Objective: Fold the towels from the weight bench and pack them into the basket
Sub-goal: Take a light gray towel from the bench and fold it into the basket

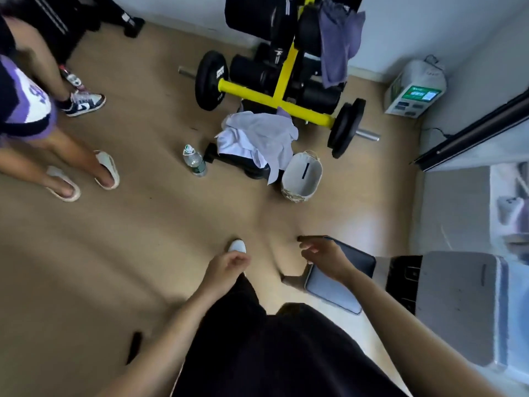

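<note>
Both hands hold nothing: the left hand (229,263) hangs with fingers loosely curled, and the right hand (323,257) is relaxed with fingers slightly spread. Both are low in the view and well apart from the work. The pale towel (257,138) lies crumpled over the near end of the weight bench (237,161) at 12 o'clock from the hands. A blue-grey towel (335,44) is draped higher up, beside the yellow frame (286,67). The basket (302,174) stands on the floor at 4 o'clock from the pale towel, and a hanging corner of that towel lies just beside its rim. Hazard: lifting the pale towel quickly may drag this corner across the rim and tip the basket. A water bottle (194,160) stands at 8 o'clock from the towel, and a sweeping cloth or a step could knock it over. The blue-grey towel may snag on the frame if pulled sideways. The weight plate (346,124) at 2 o'clock from the basket is a trip point.
</note>
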`<state>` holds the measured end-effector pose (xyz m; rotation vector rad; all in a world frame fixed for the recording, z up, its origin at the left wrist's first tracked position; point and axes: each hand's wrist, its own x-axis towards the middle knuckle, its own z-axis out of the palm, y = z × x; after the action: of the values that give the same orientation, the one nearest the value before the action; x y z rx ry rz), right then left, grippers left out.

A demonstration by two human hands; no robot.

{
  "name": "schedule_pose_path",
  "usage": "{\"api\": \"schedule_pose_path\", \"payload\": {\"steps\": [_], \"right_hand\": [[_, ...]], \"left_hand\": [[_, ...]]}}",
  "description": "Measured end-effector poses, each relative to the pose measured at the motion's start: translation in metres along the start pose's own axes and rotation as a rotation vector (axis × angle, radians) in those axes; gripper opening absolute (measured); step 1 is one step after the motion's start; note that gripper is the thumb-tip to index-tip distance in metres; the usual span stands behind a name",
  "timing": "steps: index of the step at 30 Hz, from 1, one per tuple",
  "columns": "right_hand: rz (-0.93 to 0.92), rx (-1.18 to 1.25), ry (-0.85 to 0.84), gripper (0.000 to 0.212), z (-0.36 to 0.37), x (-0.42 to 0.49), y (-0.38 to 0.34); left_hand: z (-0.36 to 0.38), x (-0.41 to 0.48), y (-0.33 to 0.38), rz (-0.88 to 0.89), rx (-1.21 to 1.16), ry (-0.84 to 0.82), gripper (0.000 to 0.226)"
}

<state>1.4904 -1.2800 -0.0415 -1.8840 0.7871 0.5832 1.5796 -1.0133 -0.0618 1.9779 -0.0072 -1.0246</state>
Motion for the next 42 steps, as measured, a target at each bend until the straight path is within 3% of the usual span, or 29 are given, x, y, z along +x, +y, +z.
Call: {"api": "schedule_pose_path", "payload": {"steps": [10,13,15,21,27,33,42], "right_hand": [[0.115,0.209,0.19,0.015,-0.083,0.093,-0.066],[0.147,0.257,0.221,0.015,-0.117,0.128,-0.067],[0.141,0.256,0.219,0.015,-0.138,0.153,-0.066],[0.13,0.201,0.131,0.016,-0.199,0.229,-0.056],[0.127,0.142,0.031,0.018,-0.247,0.317,-0.066],[0.088,0.058,0.005,0.017,-0.261,0.426,-0.098],[0.038,0.015,0.091,0.021,-0.244,0.567,-0.115]], "left_hand": [[-0.063,0.182,0.135,0.15,0.246,-0.214,0.007],[-0.057,0.226,0.181,0.172,0.282,-0.253,0.003],[-0.049,0.253,0.205,0.173,0.327,-0.262,0.015],[-0.003,0.314,0.25,0.088,0.282,-0.249,0.015],[0.02,0.381,0.287,0.042,0.242,-0.142,0.01],[0.013,0.504,0.305,0.022,0.302,-0.048,0.012],[0.005,0.635,0.263,0.178,0.712,0.104,0.035]]}}
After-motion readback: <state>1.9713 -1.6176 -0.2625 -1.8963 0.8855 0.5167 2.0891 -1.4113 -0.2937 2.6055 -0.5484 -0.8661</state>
